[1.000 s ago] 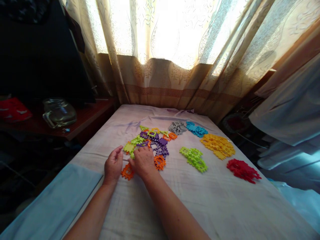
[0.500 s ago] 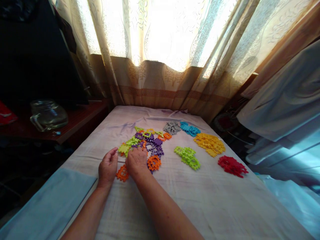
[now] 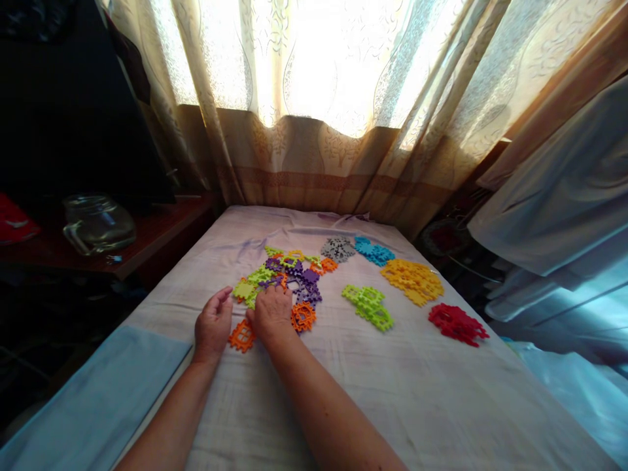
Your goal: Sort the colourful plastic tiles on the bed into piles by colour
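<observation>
A mixed pile of purple, orange and lime pieces (image 3: 307, 281) lies on the cloth-covered surface (image 3: 392, 392). My right hand (image 3: 273, 313) rests on the pile's near side, fingers bent down; what is under them is hidden. On the left, my left hand (image 3: 214, 322) stands on its edge with loosely curled fingers and nothing visible in them. Between and below the hands lies an orange piece (image 3: 242, 335). To the right are separate groups: lime (image 3: 367, 306), grey (image 3: 337, 248), blue (image 3: 373, 251), yellow (image 3: 413, 281) and red (image 3: 458, 324).
A glass jug (image 3: 98, 224) stands on a dark red side table (image 3: 161, 229) at the left, beside a dark screen (image 3: 73, 104). Curtains (image 3: 314, 157) hang behind the surface. A light blue cloth (image 3: 98, 399) lies at the lower left.
My right hand has shifted slightly right over the pile. My left hand has barely moved.
</observation>
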Tool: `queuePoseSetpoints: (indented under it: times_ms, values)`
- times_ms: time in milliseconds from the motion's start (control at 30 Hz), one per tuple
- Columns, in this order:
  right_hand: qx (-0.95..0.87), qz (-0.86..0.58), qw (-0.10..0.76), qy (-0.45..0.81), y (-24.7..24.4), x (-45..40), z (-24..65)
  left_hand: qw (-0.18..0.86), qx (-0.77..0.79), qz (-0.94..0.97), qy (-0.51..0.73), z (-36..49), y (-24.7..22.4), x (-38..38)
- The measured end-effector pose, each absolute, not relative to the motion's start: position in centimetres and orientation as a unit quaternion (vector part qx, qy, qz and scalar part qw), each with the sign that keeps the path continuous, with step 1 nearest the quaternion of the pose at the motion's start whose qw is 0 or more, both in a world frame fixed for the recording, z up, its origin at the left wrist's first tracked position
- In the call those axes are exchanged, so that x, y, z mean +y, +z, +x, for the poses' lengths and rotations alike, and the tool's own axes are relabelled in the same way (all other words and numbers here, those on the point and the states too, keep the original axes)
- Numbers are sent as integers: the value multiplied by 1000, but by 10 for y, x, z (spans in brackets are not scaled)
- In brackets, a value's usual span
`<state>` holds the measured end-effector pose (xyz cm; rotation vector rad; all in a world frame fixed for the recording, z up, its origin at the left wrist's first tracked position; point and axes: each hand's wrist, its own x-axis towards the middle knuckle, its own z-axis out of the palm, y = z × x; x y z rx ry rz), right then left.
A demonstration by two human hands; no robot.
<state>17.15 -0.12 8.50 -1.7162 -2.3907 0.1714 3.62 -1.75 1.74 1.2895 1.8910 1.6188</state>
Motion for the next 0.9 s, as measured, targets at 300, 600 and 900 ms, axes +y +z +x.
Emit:
queuePoseSetpoints:
  times_ms: [300, 600, 900]
  values:
    - [-810, -574, 113, 36, 98, 1, 188, 165, 664, 458, 568, 36, 17, -17]
    - [-667, -716, 179, 101, 113, 5, 308, 162, 664, 463, 564, 35, 14, -17]
    - [-584, -803, 85, 87, 111, 0, 389, 152, 671, 476, 548, 36, 20, -19]
